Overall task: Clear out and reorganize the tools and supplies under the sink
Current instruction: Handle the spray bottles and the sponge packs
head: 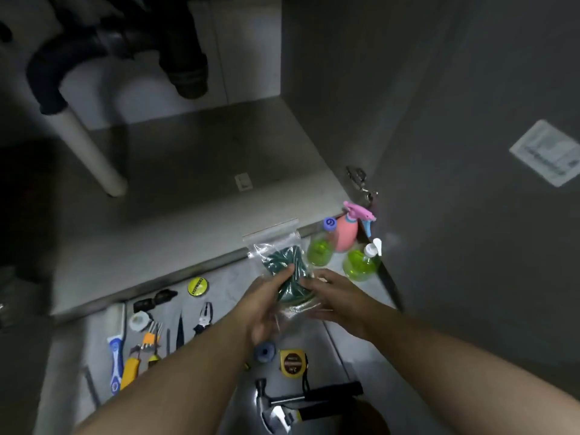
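Observation:
Both my hands hold a clear zip bag (276, 243) with dark green coiled material inside, just in front of the cabinet's front edge. My left hand (263, 306) grips the bag from the left, thumb on top of the green coil. My right hand (332, 293) holds it from the right and underneath. The cabinet floor (188, 189) under the sink lies bare ahead. Tools lie on the tiled floor: pliers (203, 318), a yellow tape measure (292, 362), a hammer (301, 400), a blue-handled tool (115, 362).
Two green bottles (318, 254) (359, 265) and a pink spray bottle (346, 233) stand by the open cabinet door (470, 215) at right. A white drain pipe (88, 149) slants down at the cabinet's left. A yellow round tin (197, 286) lies near the edge.

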Action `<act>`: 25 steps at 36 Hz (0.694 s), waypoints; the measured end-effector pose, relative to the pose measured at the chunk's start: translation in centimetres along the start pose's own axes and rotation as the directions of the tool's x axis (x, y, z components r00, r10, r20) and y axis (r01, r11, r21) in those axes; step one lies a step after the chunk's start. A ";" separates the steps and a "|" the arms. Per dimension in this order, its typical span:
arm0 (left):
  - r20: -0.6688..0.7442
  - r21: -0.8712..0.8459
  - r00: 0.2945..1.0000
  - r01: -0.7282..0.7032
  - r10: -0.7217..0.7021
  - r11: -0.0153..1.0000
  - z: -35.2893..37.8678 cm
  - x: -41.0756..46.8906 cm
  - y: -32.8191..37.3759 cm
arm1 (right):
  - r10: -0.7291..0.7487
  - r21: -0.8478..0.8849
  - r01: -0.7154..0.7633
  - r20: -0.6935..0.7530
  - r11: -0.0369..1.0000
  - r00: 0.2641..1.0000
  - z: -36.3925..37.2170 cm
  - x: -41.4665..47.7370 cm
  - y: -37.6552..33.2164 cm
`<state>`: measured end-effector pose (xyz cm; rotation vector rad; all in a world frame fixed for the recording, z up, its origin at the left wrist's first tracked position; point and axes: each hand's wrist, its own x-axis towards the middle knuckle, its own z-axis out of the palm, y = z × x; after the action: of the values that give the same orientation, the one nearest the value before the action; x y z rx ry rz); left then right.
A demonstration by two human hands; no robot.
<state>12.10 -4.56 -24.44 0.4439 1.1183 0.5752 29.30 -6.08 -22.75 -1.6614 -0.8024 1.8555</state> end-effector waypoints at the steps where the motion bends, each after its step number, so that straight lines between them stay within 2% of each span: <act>1: -0.032 -0.004 1.000 0.000 0.000 1.000 -0.4 1.3 -0.4 | 0.017 -0.006 -0.017 0.005 1.000 1.000 -0.2 1.1 0.6; 4: -0.154 0.004 0.988 0.014 -0.013 1.000 -1.5 5.2 -1.3 | 0.066 -0.042 -0.068 -0.035 0.997 0.997 -1.2 3.7 2.4; 7: -0.239 0.033 0.970 0.046 -0.037 0.998 -2.7 8.9 -2.2 | 0.111 -0.205 -0.126 -0.085 0.971 0.990 -3.0 5.1 4.9; 11: -0.315 0.070 0.949 0.035 -0.011 0.997 -3.4 12.9 -3.1 | 0.219 -0.403 -0.214 -0.034 0.890 0.975 -5.8 5.3 8.8; 16: -0.319 0.097 0.948 0.028 0.004 0.995 -3.1 16.6 -3.3 | 0.216 -0.445 -0.218 -0.056 0.868 0.975 -6.9 5.4 10.9; 19: -0.322 0.016 0.947 -0.001 0.007 1.000 -2.6 17.8 -3.3 | 0.193 -0.434 -0.205 -0.072 0.877 0.979 -7.2 6.2 11.2; 25: -0.323 -0.012 0.943 -0.086 0.077 0.996 -2.0 18.1 -2.8 | 0.103 -0.406 -0.153 -0.141 0.901 0.985 -6.8 7.8 10.9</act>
<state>16.63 4.84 -39.63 0.3829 1.4086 0.7533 35.30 -7.41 -36.49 -2.1090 -1.1215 1.7346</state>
